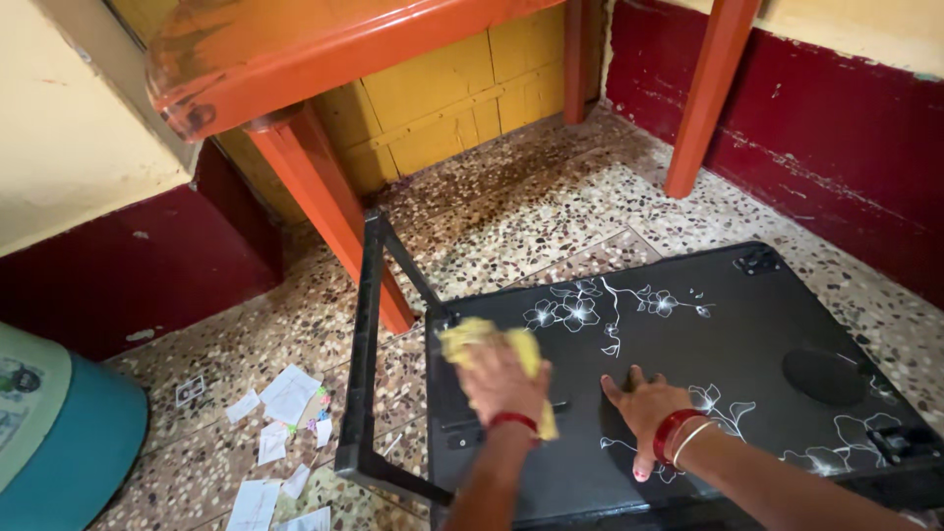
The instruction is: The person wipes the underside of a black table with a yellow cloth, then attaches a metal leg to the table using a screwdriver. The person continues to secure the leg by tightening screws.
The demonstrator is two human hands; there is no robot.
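A speckled terrazzo floor (pixel 551 211) is seen from above, bounded by a dark red wall base (pixel 846 147), with an orange table (pixel 295 49) standing over the far part of it. Nearer, a black laptop table (pixel 747 324) printed with white flowers is laid flat on the floor; its long axis runs from lower left to upper right, away from the person, and one folding leg frame (pixel 366 374) is swung out from its left end. A teal container (pixel 59 442) is cut off at the left edge, and scraps of paper (pixel 280 433) are scattered on the floor between it and the leg frame.

Both hands are set on the near left part of the black top, close together but apart. The left hand (pixel 501 379) is pressed down, fingers closed over a yellow cloth (pixel 482 339), at the corner nearest the leg frame. The right hand (pixel 644 403) is laid flat and spread on the bare surface just beside it, holding nothing. The rest of the top stretches away to the right and forward, so the right hand is the nearer to the uncovered stretch, while the cloth lies at the left end
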